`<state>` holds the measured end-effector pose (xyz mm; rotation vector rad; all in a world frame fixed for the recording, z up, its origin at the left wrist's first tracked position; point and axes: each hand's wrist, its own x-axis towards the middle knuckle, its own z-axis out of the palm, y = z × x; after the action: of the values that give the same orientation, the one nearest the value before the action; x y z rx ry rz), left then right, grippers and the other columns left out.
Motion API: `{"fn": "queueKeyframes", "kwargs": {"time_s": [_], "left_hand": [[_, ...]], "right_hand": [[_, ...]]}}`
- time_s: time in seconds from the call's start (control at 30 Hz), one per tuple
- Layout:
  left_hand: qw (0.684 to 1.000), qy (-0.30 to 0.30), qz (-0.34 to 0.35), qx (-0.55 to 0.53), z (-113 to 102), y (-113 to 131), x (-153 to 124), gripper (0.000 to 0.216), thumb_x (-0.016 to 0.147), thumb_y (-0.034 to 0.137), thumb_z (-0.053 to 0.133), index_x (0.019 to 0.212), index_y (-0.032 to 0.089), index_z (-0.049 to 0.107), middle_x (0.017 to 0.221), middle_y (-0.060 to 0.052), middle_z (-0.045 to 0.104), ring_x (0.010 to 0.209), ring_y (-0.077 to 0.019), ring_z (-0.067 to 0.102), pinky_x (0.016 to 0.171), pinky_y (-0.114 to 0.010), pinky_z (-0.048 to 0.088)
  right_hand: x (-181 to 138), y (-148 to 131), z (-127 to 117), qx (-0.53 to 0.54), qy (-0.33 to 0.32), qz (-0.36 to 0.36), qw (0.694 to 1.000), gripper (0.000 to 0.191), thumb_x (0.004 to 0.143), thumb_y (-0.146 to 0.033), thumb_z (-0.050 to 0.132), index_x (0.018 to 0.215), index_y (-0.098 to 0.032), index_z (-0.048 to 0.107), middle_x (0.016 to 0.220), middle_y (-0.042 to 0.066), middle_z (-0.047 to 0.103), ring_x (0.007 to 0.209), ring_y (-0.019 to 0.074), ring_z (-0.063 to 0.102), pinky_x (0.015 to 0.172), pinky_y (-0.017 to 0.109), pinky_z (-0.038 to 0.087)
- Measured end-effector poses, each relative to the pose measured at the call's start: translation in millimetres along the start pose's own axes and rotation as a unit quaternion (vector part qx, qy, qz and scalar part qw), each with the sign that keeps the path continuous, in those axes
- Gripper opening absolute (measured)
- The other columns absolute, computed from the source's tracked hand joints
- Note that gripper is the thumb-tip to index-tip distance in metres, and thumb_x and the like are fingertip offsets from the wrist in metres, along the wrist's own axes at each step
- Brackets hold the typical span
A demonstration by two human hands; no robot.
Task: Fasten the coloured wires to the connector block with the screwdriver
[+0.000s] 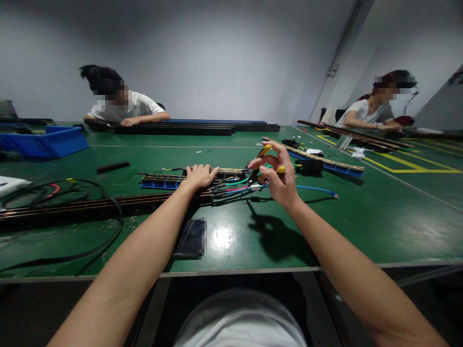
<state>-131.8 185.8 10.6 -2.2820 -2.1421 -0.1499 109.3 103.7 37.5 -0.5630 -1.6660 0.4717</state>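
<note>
My left hand (200, 175) presses down, fingers curled, on a long dark rail (108, 206) with copper strips that runs leftward across the green table (361, 226). A blue terminal strip (161, 181) lies just behind it. My right hand (280, 180) is raised a little above the table and grips yellow-handled pliers (269, 159), their jaws pointing left at a bundle of coloured wires (237, 188) at the rail's end. A blue wire (318, 190) trails off to the right.
Black cables (72, 193) loop at the left. A blue bin (47, 140) stands far left. Two other people sit at the far side, behind long black rails (202, 127) and another strip assembly (325, 161). A dark flat item (191, 238) lies near me.
</note>
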Motion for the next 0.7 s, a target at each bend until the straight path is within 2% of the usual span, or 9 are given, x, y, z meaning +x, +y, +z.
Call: {"fn": "queueKeyframes", "kwargs": {"time_s": [0.17,0.3,0.4,0.5,0.57,0.63,0.7], "left_hand": [[1.0,-0.002,-0.001,0.002,-1.2,1.0,-1.0,0.074,0.101,0.064,0.015,0.136,0.015,0.058,0.145,-0.021,0.055,0.136,-0.0381,0.046,0.111,-0.061,0.03],[1.0,-0.003,-0.003,0.005,-1.3,1.7,-1.2,0.074,0.101,0.063,0.015,0.137,0.016,0.058,0.145,-0.02,0.054,0.136,-0.0378,0.046,0.111,-0.061,0.03],[1.0,-0.005,-0.006,0.005,-2.0,2.4,-1.4,0.073,0.101,0.064,0.014,0.136,0.017,0.058,0.146,-0.019,0.054,0.136,-0.0372,0.046,0.111,-0.061,0.03],[1.0,-0.006,-0.007,0.006,-3.0,3.0,-1.8,0.073,0.101,0.064,0.015,0.135,0.017,0.059,0.146,-0.019,0.054,0.137,-0.0372,0.046,0.112,-0.061,0.029],[1.0,-0.005,-0.006,0.005,-3.6,3.3,-2.1,0.073,0.101,0.064,0.015,0.135,0.017,0.058,0.146,-0.02,0.054,0.137,-0.0375,0.045,0.112,-0.062,0.029],[1.0,-0.005,-0.006,0.006,-3.9,3.4,-2.3,0.073,0.101,0.064,0.015,0.135,0.017,0.059,0.146,-0.02,0.054,0.136,-0.0376,0.046,0.111,-0.062,0.029],[1.0,-0.006,-0.006,0.006,-3.9,3.3,-2.3,0.073,0.101,0.064,0.015,0.135,0.017,0.059,0.146,-0.02,0.054,0.136,-0.0379,0.046,0.111,-0.062,0.029]], "right_hand": [[0.1,0.3,1.3,-0.023,-0.023,0.01,0.999,0.046,0.087,-0.025,0.051,0.133,-0.028,0.044,0.087,-0.001,0.07,0.082,0.0191,0.071,0.073,0.034,0.056],[-5.4,0.8,5.9,-0.097,-0.122,-0.06,0.986,0.052,0.082,-0.014,0.049,0.132,-0.024,0.042,0.081,-0.002,0.069,0.075,0.0164,0.067,0.07,0.029,0.053],[-10.7,-1.1,11.1,-0.164,-0.201,-0.171,0.951,0.058,0.077,-0.008,0.045,0.133,-0.022,0.044,0.084,0.0,0.07,0.081,0.0162,0.065,0.075,0.028,0.052],[-14.6,-5.3,16.6,-0.26,-0.281,-0.26,0.886,0.059,0.074,-0.005,0.046,0.131,-0.019,0.049,0.097,0.006,0.072,0.093,0.0192,0.065,0.072,0.027,0.05],[-15.3,-8.4,18.7,-0.309,-0.328,-0.283,0.847,0.058,0.073,-0.004,0.048,0.13,-0.019,0.052,0.1,0.008,0.072,0.094,0.0198,0.065,0.068,0.026,0.048],[-14.2,-10.6,18.3,-0.319,-0.35,-0.273,0.837,0.059,0.073,-0.003,0.049,0.13,-0.019,0.053,0.097,0.007,0.072,0.089,0.0186,0.065,0.067,0.025,0.047],[-11.9,-11.0,15.5,-0.291,-0.339,-0.243,0.861,0.06,0.072,-0.003,0.048,0.13,-0.018,0.052,0.096,0.006,0.072,0.087,0.0178,0.066,0.069,0.025,0.048]]}}
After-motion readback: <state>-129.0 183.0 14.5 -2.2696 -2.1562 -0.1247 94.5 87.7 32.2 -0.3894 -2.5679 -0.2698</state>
